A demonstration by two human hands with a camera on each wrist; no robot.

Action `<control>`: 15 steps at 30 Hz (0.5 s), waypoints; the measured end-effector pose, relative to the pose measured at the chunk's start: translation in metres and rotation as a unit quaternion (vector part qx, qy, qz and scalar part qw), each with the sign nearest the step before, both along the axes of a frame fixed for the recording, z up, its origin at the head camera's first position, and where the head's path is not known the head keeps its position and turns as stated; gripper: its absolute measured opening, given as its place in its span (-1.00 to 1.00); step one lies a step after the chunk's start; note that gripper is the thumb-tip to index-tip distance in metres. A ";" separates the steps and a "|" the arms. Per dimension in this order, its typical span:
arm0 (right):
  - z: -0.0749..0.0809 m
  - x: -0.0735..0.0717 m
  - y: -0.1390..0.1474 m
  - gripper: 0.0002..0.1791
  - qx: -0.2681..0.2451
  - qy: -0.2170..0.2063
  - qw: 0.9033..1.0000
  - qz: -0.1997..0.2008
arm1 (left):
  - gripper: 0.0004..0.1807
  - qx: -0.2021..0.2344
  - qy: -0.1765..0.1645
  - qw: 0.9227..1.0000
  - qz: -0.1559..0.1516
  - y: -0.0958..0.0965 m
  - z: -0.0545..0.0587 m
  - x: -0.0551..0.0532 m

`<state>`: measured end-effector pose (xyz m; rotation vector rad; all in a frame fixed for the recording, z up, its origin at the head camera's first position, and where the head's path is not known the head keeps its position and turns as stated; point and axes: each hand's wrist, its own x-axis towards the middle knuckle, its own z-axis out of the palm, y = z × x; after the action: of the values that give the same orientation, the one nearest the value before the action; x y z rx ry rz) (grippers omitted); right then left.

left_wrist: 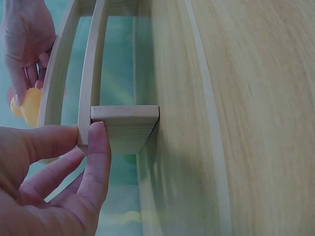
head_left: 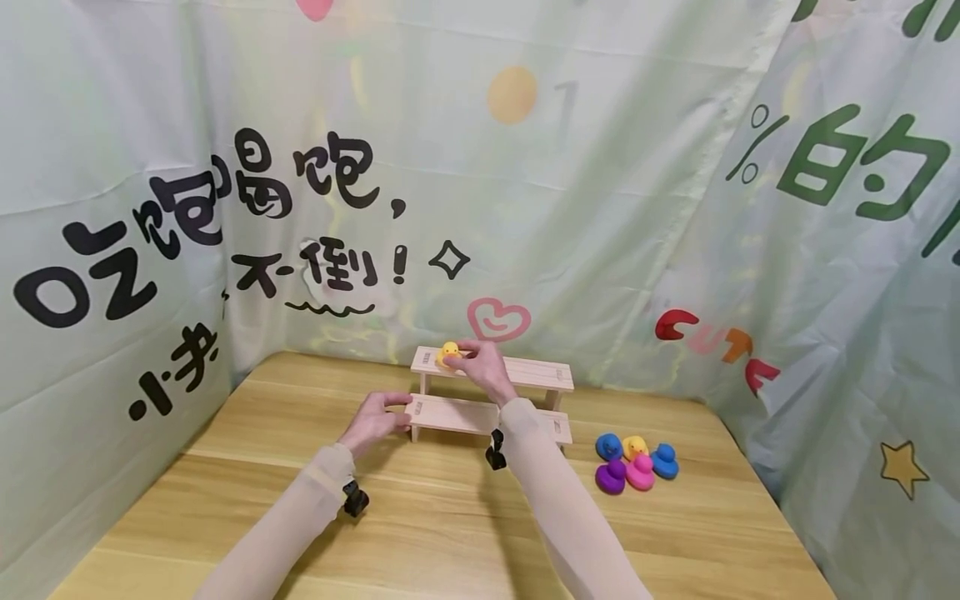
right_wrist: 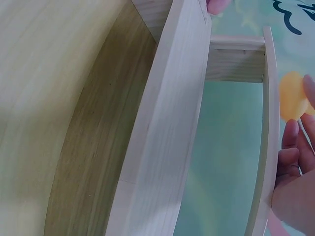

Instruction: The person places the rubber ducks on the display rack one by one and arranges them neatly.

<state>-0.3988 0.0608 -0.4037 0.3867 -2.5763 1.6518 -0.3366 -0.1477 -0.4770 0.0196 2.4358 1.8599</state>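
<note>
A two-step wooden stand [head_left: 459, 414] is set near the back of the table. At the left end of its upper step, my right hand [head_left: 487, 369] pinches a small yellow rubber duck [head_left: 447, 353] between thumb and fingers. The duck [right_wrist: 292, 96] shows orange-yellow and partly covered by the fingers in the right wrist view. My left hand [left_wrist: 61, 184] grips the left end of the lower step, its thumb and a fingertip on the board's edge just by the leg [left_wrist: 125, 112].
Right of the stand, several more rubber ducks sit in a cluster: two blue [head_left: 664, 461], one purple [head_left: 611, 477], one pink [head_left: 640, 472] and one yellow [head_left: 635, 447]. A printed cloth [head_left: 600, 250] hangs behind the wooden table [head_left: 420, 517] and along its sides.
</note>
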 end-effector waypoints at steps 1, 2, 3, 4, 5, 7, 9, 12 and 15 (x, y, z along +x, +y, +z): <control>0.000 0.000 0.000 -0.61 -0.001 0.004 1.000 0.000 | -0.51 -0.001 0.000 1.000 0.000 0.000 0.000 0.000; 0.000 0.000 0.000 -0.61 0.001 0.007 1.000 -0.001 | -0.51 -0.001 -0.001 1.000 0.001 -0.001 0.000 0.000; 0.000 -0.001 0.000 -0.61 0.002 0.010 1.000 -0.001 | -0.51 -0.001 0.000 1.000 0.000 -0.001 0.001 0.000; 0.000 -0.001 0.000 -0.62 0.002 0.011 1.000 -0.001 | -0.51 -0.002 0.000 1.000 0.001 -0.001 0.001 0.001; 0.000 -0.001 0.000 -0.62 0.002 0.012 1.000 0.000 | -0.52 -0.003 0.001 1.000 0.002 -0.001 0.001 0.001; 0.000 -0.001 0.000 -0.62 0.001 0.012 1.000 0.001 | -0.52 -0.004 0.002 1.000 0.003 0.000 0.002 0.002; 0.000 -0.001 0.000 -0.61 0.004 0.009 1.000 0.001 | -0.52 -0.005 0.002 1.000 0.005 0.000 0.003 0.003; -0.001 -0.002 0.000 -0.59 0.012 0.005 1.000 -0.001 | -0.53 -0.002 0.002 1.000 0.003 0.000 0.002 0.002; -0.002 -0.002 -0.001 -0.58 0.021 0.006 1.000 -0.005 | -0.52 0.003 0.000 1.000 0.001 0.000 0.001 0.001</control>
<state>-0.4009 0.0599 -0.4054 0.3844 -2.6036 1.5888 -0.3355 -0.1482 -0.4758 0.0186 2.4326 1.8672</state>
